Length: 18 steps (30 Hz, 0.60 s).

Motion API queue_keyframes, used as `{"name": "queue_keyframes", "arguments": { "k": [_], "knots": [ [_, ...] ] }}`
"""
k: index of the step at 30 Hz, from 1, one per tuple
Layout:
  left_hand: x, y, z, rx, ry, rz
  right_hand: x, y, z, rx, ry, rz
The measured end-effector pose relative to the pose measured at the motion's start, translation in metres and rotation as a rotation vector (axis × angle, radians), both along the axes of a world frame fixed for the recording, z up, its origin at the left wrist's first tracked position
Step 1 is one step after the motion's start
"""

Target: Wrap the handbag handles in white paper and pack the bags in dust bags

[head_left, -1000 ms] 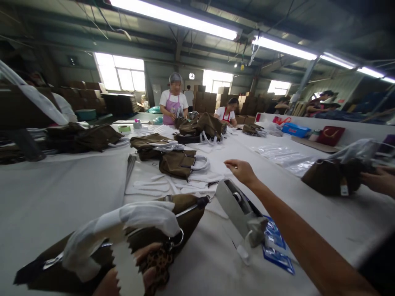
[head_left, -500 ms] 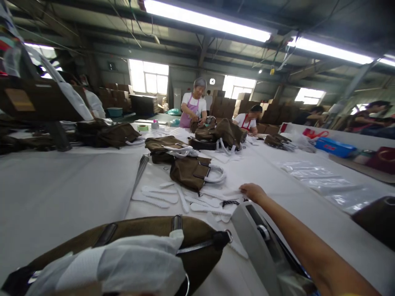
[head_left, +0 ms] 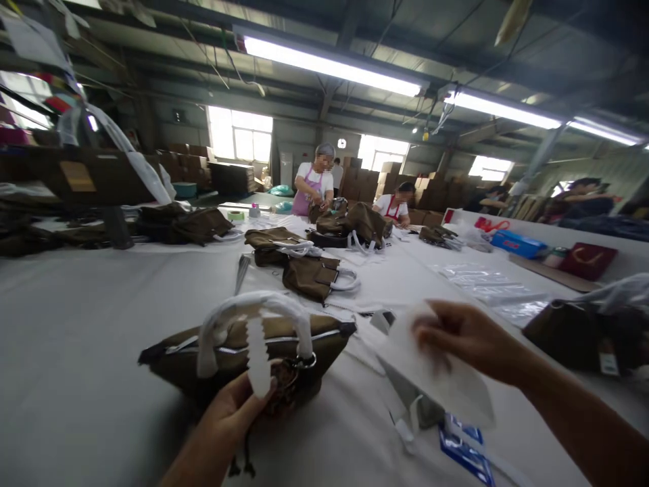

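My left hand [head_left: 234, 410] grips the near side of a brown zipped handbag [head_left: 243, 345] lying on the white table, and a zigzag-edged white paper strip [head_left: 257, 355] stands up from its fingers. The bag's handles are wrapped in white paper [head_left: 238, 311]. My right hand [head_left: 464, 335] is raised to the right of the bag, pinching a thin white sheet of paper [head_left: 436, 368] that hangs in front of a grey tape dispenser [head_left: 413, 399].
Blue packets [head_left: 464, 453] lie by the dispenser. More brown handbags [head_left: 311, 274] and white paper strips sit farther up the table [head_left: 76, 325]. Clear plastic bags [head_left: 487, 287] lie at right, with another brown bag [head_left: 578, 331]. Two people work at the far end; cardboard boxes stand behind.
My right hand drew back from the far paper strips and now holds a white sheet near me. The bag is upright in my left hand, and the view has tilted.
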<state>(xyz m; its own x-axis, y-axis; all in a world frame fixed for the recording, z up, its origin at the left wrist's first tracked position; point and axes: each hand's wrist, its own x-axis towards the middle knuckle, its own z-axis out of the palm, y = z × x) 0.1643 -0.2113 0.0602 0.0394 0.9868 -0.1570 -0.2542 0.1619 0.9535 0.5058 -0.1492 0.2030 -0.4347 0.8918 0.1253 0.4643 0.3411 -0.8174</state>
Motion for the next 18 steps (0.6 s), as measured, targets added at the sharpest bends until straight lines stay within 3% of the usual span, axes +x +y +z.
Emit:
{"name": "queue_keyframes", "arguments": {
  "k": [2,4,7,10,14,18],
  "knots": [
    [0.008,-0.004,0.007,0.004,-0.094,-0.011,-0.027,-0.044,0.000,-0.159,-0.085,0.167],
    [0.018,-0.010,0.013,-0.012,-0.171,0.003,-0.054,-0.069,-0.010,-0.150,-0.194,0.251],
    [0.032,-0.020,0.016,-0.015,-0.136,0.015,-0.092,-0.075,-0.038,0.246,-0.361,0.196],
    [0.038,-0.027,0.014,0.175,0.084,0.105,-0.119,-0.063,-0.066,0.510,-0.419,0.065],
    [0.034,-0.027,0.007,0.464,0.353,0.214,-0.131,-0.063,-0.085,0.487,-0.212,-0.049],
    [0.027,-0.022,0.003,0.534,0.419,0.283,-0.117,-0.087,-0.108,0.228,0.216,-0.324]
  ]
}}
